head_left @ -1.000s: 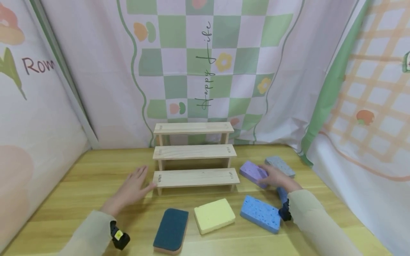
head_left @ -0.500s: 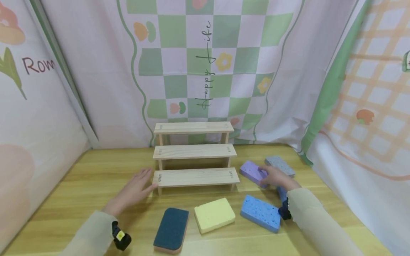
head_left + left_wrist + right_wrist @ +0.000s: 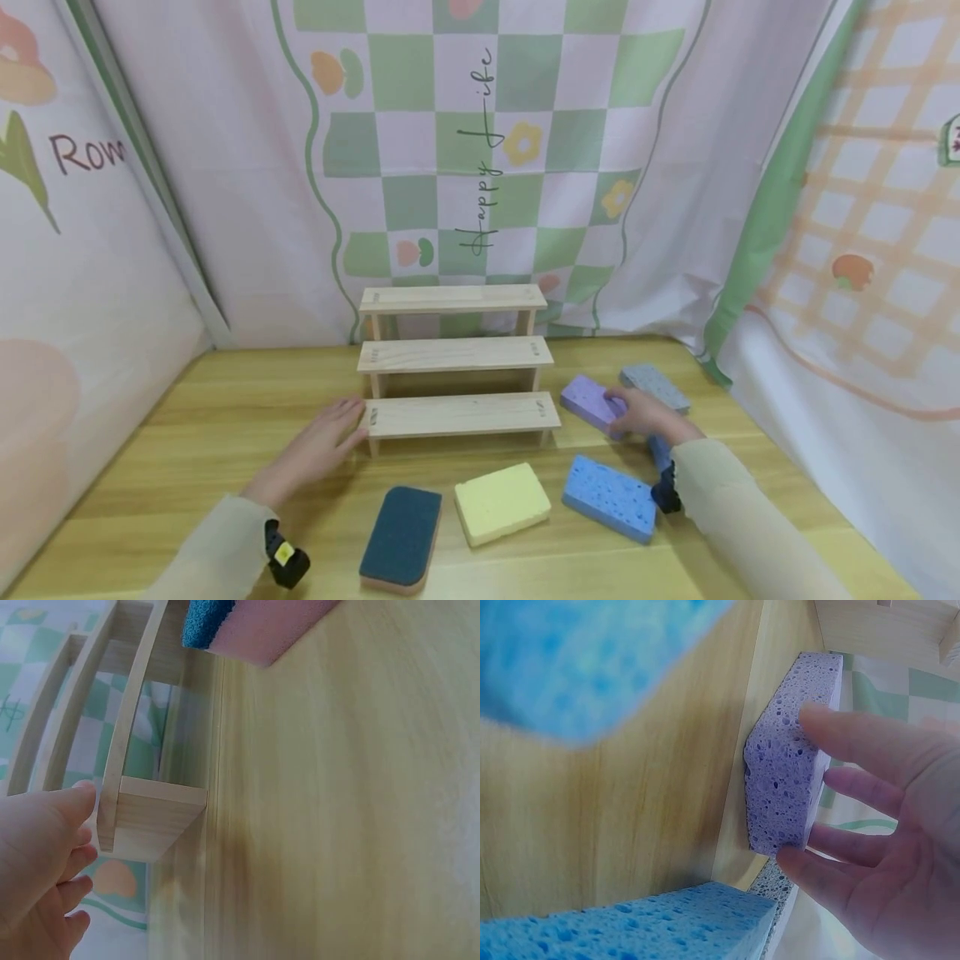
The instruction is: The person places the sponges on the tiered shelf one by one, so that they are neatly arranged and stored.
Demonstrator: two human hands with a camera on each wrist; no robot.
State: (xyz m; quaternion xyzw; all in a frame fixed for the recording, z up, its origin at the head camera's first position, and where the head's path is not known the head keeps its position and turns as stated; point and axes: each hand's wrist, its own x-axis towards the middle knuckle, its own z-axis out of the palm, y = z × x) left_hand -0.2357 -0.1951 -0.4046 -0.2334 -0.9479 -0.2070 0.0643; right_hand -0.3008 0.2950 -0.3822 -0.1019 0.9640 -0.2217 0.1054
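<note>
A purple sponge point(image 3: 587, 403) lies on the table right of a three-tier wooden shelf point(image 3: 459, 415). My right hand point(image 3: 654, 417) holds its near right end between thumb and fingers; in the right wrist view, the thumb lies on the porous purple face and the other fingers curve along its side and end. At the shelf's left end is my left hand point(image 3: 315, 450), its fingers extended and holding nothing. In the left wrist view the left thumb point(image 3: 75, 801) is right by the edge of the lowest board; whether it touches cannot be made out.
Along the front lie a dark teal scouring sponge point(image 3: 401, 537), a yellow sponge point(image 3: 502, 504) and a blue sponge point(image 3: 611, 498). A grey sponge point(image 3: 654, 387) sits behind the right hand. Another blue sponge point(image 3: 660, 452) is partly hidden under the right wrist. Patterned curtains point(image 3: 660, 250) surround the table.
My left hand has moved slightly right, up to the shelf's left end, its fingers closer together. The right hand and the purple sponge have stayed practically in place.
</note>
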